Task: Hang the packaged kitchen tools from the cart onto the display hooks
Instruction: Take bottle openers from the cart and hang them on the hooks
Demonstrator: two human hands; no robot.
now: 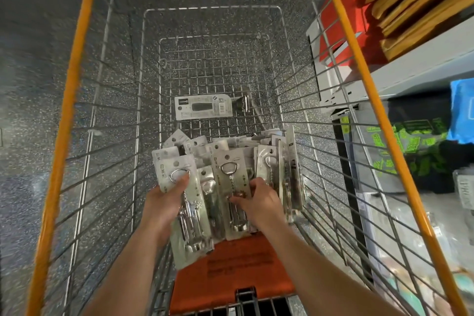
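A wire shopping cart (77, 64) with orange rails holds a pile of packaged corkscrews (225, 154) on white cards at its near end. My left hand (164, 202) grips one corkscrew package (189, 215) from the left, thumb over its card near the metal ring. My right hand (259, 200) reaches into the pile with fingers curled on another corkscrew package (230, 182). A single packaged peeler (204, 106) lies flat farther up the cart floor. No display hooks are in view.
An orange plastic flap (230, 267) sits at the cart's near end below the packages. To the right stands a shelf unit (420, 64) with yellow-orange boxes on top and green and blue goods lower down. Speckled grey floor lies to the left.
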